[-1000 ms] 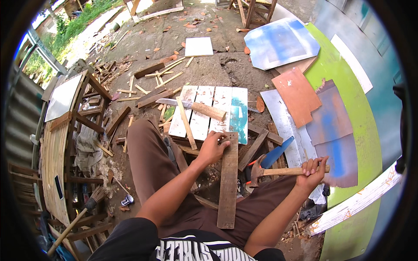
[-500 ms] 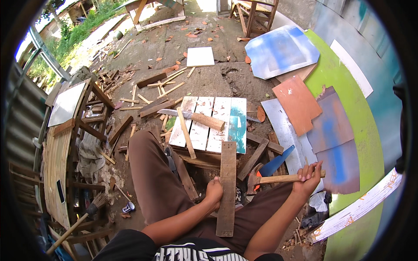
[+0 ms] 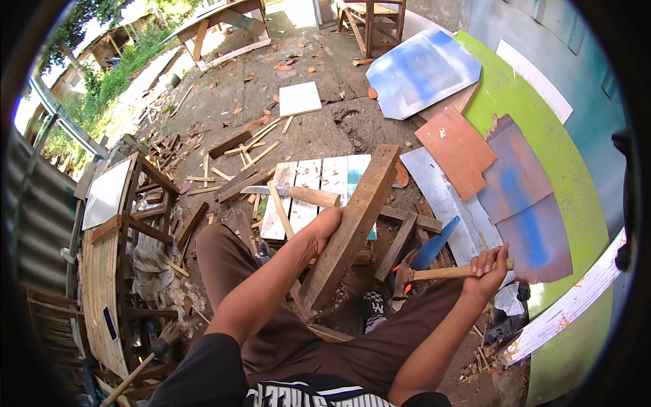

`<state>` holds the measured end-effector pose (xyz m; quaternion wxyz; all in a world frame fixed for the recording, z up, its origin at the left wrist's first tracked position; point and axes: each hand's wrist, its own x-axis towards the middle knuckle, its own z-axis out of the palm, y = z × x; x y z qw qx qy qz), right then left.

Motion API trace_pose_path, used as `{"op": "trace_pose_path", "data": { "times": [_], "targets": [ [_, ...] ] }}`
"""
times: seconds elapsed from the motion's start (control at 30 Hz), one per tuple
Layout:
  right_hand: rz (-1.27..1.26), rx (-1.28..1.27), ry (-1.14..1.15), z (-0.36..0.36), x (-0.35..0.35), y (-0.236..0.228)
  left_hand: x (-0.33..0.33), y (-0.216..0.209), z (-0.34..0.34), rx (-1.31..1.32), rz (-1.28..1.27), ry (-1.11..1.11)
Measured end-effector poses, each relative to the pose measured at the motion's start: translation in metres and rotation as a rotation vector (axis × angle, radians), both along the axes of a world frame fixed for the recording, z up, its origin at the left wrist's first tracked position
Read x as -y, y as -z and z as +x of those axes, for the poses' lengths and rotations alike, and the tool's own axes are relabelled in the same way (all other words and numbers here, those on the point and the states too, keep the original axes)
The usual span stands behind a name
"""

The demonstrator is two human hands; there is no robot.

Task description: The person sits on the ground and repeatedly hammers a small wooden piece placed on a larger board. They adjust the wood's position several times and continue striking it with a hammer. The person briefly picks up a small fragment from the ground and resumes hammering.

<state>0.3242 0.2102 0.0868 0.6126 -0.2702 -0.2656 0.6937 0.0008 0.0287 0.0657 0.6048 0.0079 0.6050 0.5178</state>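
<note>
The left hand (image 3: 328,226) was shut round the left edge of a long brown plank (image 3: 356,224) — some of its fingers were out of sight behind the wood. The right hand (image 3: 488,273) was curled round the handle of a hammer (image 3: 441,273), near the end. The two hands were well apart.

The plank was just to the right of the left hand, and touching it. It was tilted, with the far end up and to the right of that hand and the near end down by the legs. The hammer pointed left from the right hand, so its head was in between the hands, a bit to the right of the plank.

Past the left hand was a little white slatted table (image 3: 332,171) with a knife (image 3: 315,197) and a thin stick (image 3: 279,205) on it. A blue saw (image 3: 436,243) was just past the hammer — up and left of the right hand. Farther past that hand was an orange-brown board (image 3: 458,149).
</note>
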Motion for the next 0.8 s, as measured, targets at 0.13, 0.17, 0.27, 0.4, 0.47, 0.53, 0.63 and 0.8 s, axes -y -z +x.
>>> {"op": "trace_pose_path", "data": {
  "times": [0.13,0.17,0.27,0.4,0.47,0.53,0.63,0.8],
  "targets": [
    [-0.022,0.004,0.042,0.006,-0.005,0.002,-0.038,0.024,-0.030,-0.108,-0.055,0.132],
    [-0.030,0.003,0.056,0.008,-0.007,0.002,-0.046,0.030,-0.035,-0.105,-0.064,0.171],
    [-0.027,0.017,0.092,0.012,-0.011,0.004,-0.064,0.046,-0.046,-0.283,-0.144,0.271],
    [-0.045,0.028,0.148,0.016,-0.014,0.005,-0.084,0.057,-0.054,-0.957,-0.132,0.554],
    [-0.035,0.030,0.134,0.017,-0.016,0.007,-0.089,0.057,-0.055,-1.105,-0.066,0.716],
    [-0.034,0.032,0.130,0.018,-0.017,0.008,-0.091,0.054,-0.055,-1.201,-0.075,0.854],
    [-0.039,0.027,0.131,0.019,-0.020,0.011,-0.092,0.048,-0.052,-1.219,-0.002,0.854],
    [-0.040,0.022,0.115,0.017,-0.022,0.015,-0.073,0.045,-0.029,-1.725,0.048,0.612]
  ]
}}
